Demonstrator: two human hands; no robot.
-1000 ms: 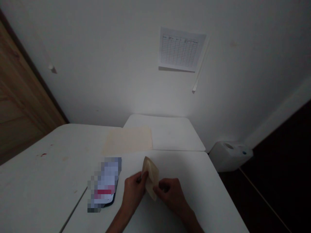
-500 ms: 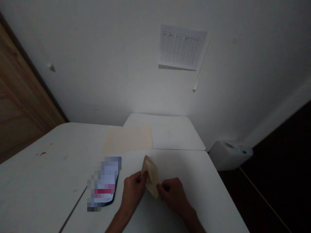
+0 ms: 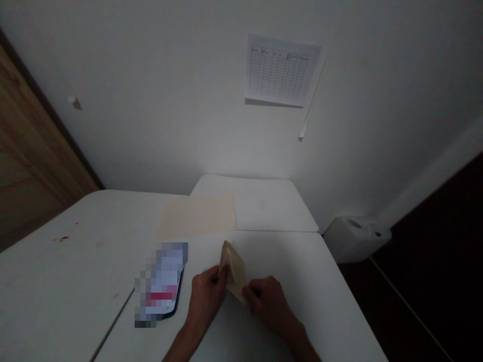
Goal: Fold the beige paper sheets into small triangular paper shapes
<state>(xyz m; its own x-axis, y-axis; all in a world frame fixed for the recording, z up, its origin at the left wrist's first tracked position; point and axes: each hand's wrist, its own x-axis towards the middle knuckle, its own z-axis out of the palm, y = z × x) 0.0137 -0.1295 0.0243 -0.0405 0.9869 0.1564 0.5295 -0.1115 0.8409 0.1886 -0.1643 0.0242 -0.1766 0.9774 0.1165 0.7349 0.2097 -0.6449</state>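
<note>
A small folded piece of beige paper (image 3: 236, 269) is held up between my hands, over the front part of the white table (image 3: 302, 281). My left hand (image 3: 207, 291) pinches its left side, with the thumb pressed on the inner face. At the lower right edge, the thumb and fingers of my right hand (image 3: 269, 301) are closed on it. The paper stands tilted, its top coming to a point. Fingers behind it are hidden.
To the left of my hands lies a phone (image 3: 164, 281), its screen blurred out. A flat beige sheet (image 3: 198, 216) rests farther back. A printed table sheet (image 3: 281, 70) hangs on the wall. On the floor at right stands a white canister (image 3: 354, 241).
My right hand has shifted slightly, covering more of the paper's lower right corner. My left hand keeps its pinch. The whole view has moved a little.
</note>
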